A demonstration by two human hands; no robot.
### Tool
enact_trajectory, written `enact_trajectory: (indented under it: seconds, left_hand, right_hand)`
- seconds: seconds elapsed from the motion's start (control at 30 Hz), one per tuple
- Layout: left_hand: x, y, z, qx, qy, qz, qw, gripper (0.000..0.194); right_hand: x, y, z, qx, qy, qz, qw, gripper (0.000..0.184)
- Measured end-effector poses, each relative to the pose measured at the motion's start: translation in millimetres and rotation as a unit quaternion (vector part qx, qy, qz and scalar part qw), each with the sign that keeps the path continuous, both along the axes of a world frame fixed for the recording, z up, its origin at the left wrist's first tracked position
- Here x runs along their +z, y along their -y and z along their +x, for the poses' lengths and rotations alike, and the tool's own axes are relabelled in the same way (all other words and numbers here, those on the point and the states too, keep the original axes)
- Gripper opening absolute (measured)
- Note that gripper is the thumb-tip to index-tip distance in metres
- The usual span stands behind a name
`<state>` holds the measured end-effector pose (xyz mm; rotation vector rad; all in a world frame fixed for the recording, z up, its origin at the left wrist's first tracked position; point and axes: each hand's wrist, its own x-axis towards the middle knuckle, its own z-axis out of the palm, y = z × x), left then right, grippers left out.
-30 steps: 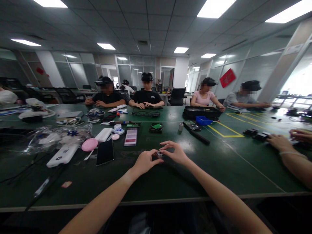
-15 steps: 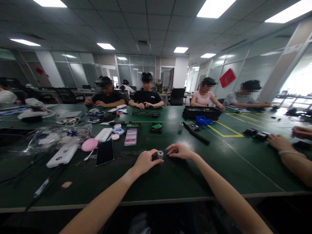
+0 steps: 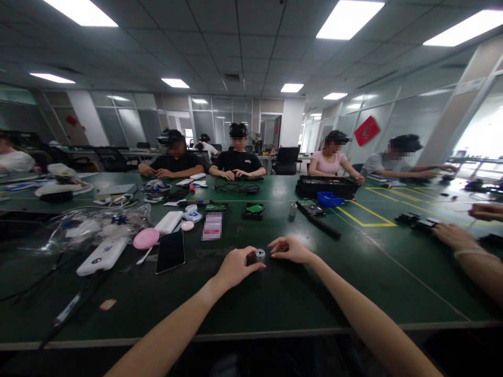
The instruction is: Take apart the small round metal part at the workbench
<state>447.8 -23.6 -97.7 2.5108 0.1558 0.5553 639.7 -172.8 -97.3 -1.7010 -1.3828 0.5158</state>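
A small silver metal cylinder (image 3: 260,254) stands upright on the green table, with holes visible in its top face. My left hand (image 3: 234,265) has its thumb and fingers around the left side of it. Just to the right, my right hand (image 3: 290,250) is held with curled fingers, thumb and fingertips slightly apart. Nothing can be seen between them, and they stop short of the cylinder. Farther back stands another silver cylinder (image 3: 293,210), beside a hard drive (image 3: 313,207). A second drive with a green circuit board (image 3: 253,210) lies straight ahead of my hands.
To the left lie a black phone (image 3: 170,252), a pink round lid (image 3: 146,239), a white power bank (image 3: 102,255) and clear plastic bags. A blue tray (image 3: 330,199) and a black case (image 3: 328,187) are at the back right. Co-workers sit opposite; another person's hand (image 3: 456,235) is at right.
The view has tilted up slightly, so everything sits lower in the picture. My right hand's fingers have curled a little; my left hand stays at the cylinder.
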Motion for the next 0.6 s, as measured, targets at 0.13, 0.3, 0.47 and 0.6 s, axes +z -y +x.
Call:
enact_trajectory:
  seconds: [0.13,0.3,0.47,0.6]
  left_hand:
    - [-0.7,-0.5,0.5,-0.003,0.004,0.002,1.0,0.037]
    - [-2.7,-1.0,1.4,0.012,-0.009,0.013,1.0,0.038]
    - [-4.2,-1.2,1.6,0.015,-0.004,0.021,1.0,0.036]
    - [-3.9,-1.5,1.1,0.009,0.001,0.018,1.0,0.036]
  right_hand:
    - [-3.5,-11.5,-18.2,-0.077,-0.049,0.14,0.986,0.04]
    - [1.0,-19.6,-46.3,-0.049,-0.062,0.177,0.981,0.036]
    - [5.6,-16.7,-54.1,-0.038,-0.037,0.174,0.983,0.027]
    - [9.5,-13.4,-57.0,-0.037,-0.019,0.175,0.984,0.025]
